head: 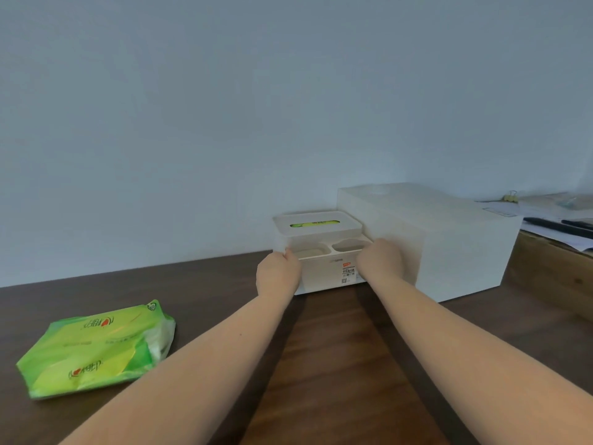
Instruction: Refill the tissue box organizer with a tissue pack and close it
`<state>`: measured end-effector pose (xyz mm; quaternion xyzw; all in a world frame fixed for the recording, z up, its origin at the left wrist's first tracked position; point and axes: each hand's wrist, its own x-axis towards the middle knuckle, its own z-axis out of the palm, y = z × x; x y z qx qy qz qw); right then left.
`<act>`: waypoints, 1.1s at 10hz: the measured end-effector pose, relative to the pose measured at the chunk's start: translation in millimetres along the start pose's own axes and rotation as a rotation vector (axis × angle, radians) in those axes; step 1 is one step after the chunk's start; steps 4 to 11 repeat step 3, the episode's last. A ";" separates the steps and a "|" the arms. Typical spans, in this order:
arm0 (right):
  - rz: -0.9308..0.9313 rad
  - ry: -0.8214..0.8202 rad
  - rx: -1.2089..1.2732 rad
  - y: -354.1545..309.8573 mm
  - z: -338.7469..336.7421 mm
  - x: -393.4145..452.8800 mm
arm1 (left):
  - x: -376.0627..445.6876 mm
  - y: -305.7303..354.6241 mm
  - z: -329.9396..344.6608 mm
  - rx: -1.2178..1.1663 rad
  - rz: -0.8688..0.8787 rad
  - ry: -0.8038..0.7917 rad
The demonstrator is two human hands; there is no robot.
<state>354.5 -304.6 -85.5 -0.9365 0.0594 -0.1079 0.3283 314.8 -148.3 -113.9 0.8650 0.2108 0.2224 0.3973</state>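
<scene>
Two hands, left (278, 272) and right (379, 259), I see clamped on the lidded organizer (324, 268); the tissue pack (96, 348) waits on the bench (337, 348), refill hardly begun.

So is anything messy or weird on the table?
Nothing is spilled or broken. One odd bit: green already shows through the slot in the organizer lid, though a green tissue pack lies apart on the table. Both hands hold the organizer.

tissue pack (96, 346) lies lower left on the tabletop (337, 348); organizer (321, 252) sits centre frame, a box (449, 239) touching its right side.
</scene>
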 end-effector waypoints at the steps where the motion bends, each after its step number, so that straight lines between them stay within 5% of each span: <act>1: 0.003 -0.038 -0.007 3.3 -2.2 -4.6 | -6.9 -1.6 -2.8 0.010 0.030 0.007; 11: -0.016 -0.086 -0.014 8.1 -14.2 -18.0 | -21.8 -9.3 -18.5 -0.004 -0.030 -0.051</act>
